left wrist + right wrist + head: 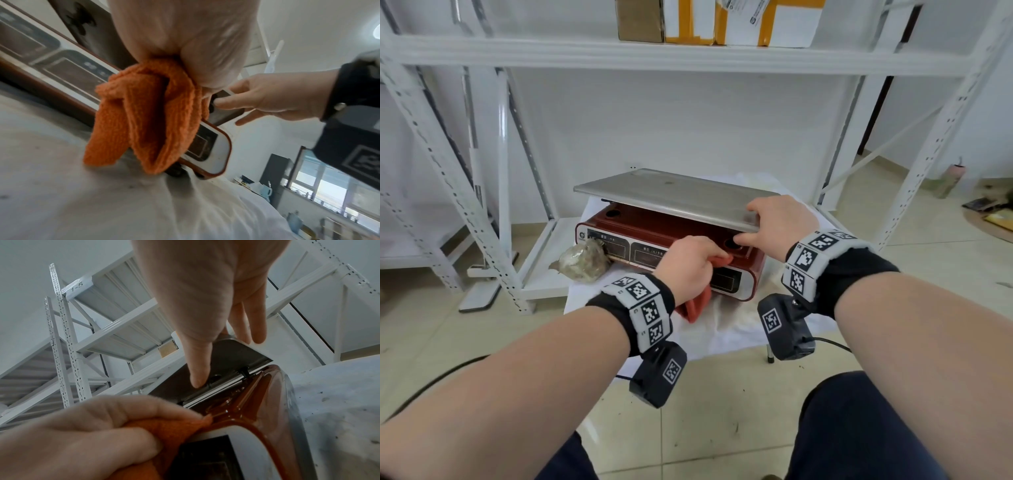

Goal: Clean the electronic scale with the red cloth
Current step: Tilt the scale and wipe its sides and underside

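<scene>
So the right hand (777, 222) has the steel weighing pan (674, 195) lifted at its near corner, fingers (198, 376) pinching the edge, thumb underneath. The left hand (688, 263) is bunched tight around the red cloth (144, 113), pressing it on the red electronic scale (654, 236) body just below the raised pan. Looks like wiping under the pan. Next probably means pushing the cloth further in while keeping the pan held clear.

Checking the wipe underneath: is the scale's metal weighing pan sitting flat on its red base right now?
No, the right hand grips the metal weighing pan by its near corner, tilting it up off the red base.
</scene>
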`<state>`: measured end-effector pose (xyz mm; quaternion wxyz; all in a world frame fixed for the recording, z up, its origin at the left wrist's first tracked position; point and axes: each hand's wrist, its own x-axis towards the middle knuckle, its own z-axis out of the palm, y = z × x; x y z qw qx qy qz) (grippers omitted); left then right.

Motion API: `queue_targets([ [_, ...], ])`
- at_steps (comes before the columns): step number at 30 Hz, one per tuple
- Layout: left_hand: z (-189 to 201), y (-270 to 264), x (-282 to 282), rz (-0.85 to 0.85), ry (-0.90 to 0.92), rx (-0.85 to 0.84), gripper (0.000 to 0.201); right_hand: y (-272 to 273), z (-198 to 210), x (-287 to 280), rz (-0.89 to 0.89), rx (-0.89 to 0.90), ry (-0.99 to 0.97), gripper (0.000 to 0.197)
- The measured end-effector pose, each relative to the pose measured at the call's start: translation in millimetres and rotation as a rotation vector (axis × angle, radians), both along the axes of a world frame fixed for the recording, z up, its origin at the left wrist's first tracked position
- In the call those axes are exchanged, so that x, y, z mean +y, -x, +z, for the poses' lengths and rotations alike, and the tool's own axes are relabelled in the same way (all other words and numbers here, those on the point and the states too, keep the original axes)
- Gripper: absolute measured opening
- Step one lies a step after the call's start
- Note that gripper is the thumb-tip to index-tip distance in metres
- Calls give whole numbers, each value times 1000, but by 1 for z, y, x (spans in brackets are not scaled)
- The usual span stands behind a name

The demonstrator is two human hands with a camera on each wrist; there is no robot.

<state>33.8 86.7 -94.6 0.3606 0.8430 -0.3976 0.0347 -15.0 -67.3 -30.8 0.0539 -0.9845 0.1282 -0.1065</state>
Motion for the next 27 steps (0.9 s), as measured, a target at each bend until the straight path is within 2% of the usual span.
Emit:
queue_targets([
  [5,7,22,-23,-165,-52,17,38,2,-3,3,-21,16,3,46],
  [7,3,27,-30,-280,-190,-42,28,3,-3,3,-19,22,0,46],
  [10,-11,31,-36,-410,-394,-212,32,4,-4,4,-24,37,8,44],
  [12,-13,30,-30,-405,-450,-239,33,4,-6,3,-24,45,22,41],
  [14,-9,28,-20,-344,-464,-187,31,3,-9,3,-21,61,31,39],
  [17,4,21,3,-233,-419,-29,35,2,-13,5,-22,78,45,40],
  [21,15,5,39,-73,-242,164,47,1,-14,8,-29,112,64,45],
  [27,22,-7,84,151,235,498,47,-4,-13,12,-45,165,81,51],
])
